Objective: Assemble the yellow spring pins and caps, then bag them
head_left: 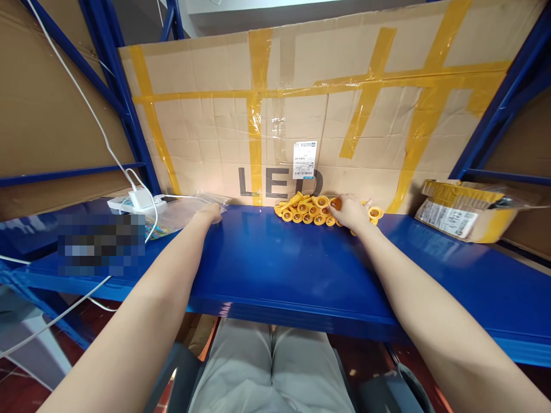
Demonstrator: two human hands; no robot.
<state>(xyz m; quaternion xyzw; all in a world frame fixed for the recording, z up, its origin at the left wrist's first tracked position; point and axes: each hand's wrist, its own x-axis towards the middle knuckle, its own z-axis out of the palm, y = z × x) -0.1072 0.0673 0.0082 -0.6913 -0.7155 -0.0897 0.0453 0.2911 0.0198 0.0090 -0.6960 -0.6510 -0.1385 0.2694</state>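
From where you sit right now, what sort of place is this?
Probably a workshop or storeroom packing bench: a blue metal shelf, a taped cardboard sheet behind it, and a small taped box.

Blue metal racking (pixel 275 264) and taped cardboard (pixel 206 137) suggest a workshop

A glossy blue metal shelf (pixel 275 264) stretches across the frame. On it sit a heap of yellow plastic pieces (pixel 307 210) right of centre, a clear plastic bag (pixel 215 199) and white power strip (pixel 120 205) left of centre, and a taped cardboard box (pixel 469 212) at the right.
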